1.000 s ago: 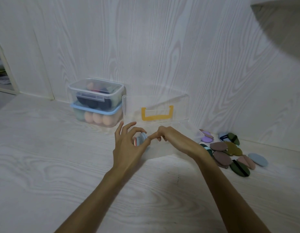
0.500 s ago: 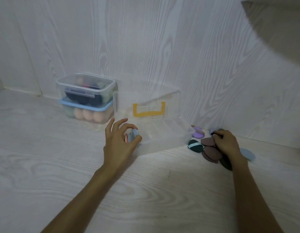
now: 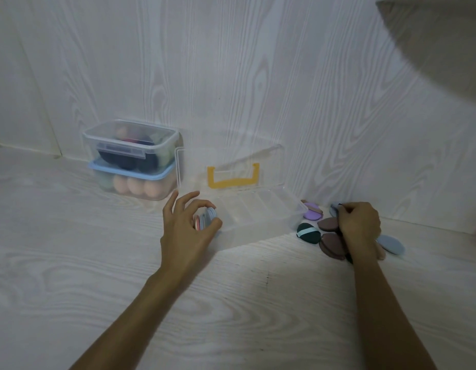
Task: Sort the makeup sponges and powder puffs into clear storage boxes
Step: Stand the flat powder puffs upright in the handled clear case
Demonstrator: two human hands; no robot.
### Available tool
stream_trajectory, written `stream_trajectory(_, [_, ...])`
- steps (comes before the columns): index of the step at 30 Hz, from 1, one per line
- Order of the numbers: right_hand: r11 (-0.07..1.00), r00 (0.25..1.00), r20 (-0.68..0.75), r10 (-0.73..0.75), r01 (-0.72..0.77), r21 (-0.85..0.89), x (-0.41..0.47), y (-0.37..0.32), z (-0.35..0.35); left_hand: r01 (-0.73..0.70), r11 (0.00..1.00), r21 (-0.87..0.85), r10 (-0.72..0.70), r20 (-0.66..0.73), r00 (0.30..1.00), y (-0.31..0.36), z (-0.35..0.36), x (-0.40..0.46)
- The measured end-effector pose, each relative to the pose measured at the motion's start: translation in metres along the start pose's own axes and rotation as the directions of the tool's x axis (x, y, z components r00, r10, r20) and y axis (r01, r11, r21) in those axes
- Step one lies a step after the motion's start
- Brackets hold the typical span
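Since the earlier frame, the right hand [image 3: 359,222] has left the open box and now rests on the loose pile of powder puffs [image 3: 331,236] near the back right edge of the floor surface [image 3: 71,263], fingers curled down around a dark puff; the exact puff gripped cannot be told. The left hand [image 3: 187,225] stays at the front left corner of the open clear box [image 3: 261,212], thumb and forefinger pinching a short row of flat puffs [image 3: 206,220] stood on edge, pink and grey-blue in colour. The open clear box is thin, transparent plastic, rectangular, with shallow ribbed divisions on its floor; its lid [image 3: 231,166] stands upright against the wall and carries a yellow U-shaped handle [image 3: 233,180]. The loose puffs are soft, matte, teardrop-shaped pads: one lilac [image 3: 313,213], one dark green with a pale strap [image 3: 308,233], two brown [image 3: 331,243], one pale blue [image 3: 391,244]. Just left of the open box, against the wall, two lidded clear boxes are stacked. The upper box [image 3: 130,145] holds dark, red and pale green sponges; the lower box [image 3: 135,182], under a light blue lid, holds rounded peach sponges and one pale green piece. The floor surface and wall [image 3: 258,76] share a whitish wood-grain finish.
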State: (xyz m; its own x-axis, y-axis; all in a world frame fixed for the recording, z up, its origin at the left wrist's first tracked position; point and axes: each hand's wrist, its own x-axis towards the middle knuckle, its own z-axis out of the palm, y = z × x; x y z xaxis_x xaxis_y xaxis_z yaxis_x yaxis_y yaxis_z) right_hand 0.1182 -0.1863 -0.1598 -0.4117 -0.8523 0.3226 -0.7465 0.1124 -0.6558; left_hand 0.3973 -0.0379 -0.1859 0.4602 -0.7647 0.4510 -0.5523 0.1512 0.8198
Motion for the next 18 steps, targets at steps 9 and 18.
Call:
stream_trajectory(9, [0.874,0.959,0.052,-0.280,0.232,0.426,-0.036,-0.095,-0.067,0.011,1.000,-0.015,-0.011,0.005,1.000,0.004,-0.001,-0.001])
stream_trajectory(18, [0.833,0.783,0.364,-0.505,0.329,0.445,-0.129,-0.146,-0.016,0.023,0.999,0.025,-0.023,-0.006,1.000,0.002,-0.002,-0.001])
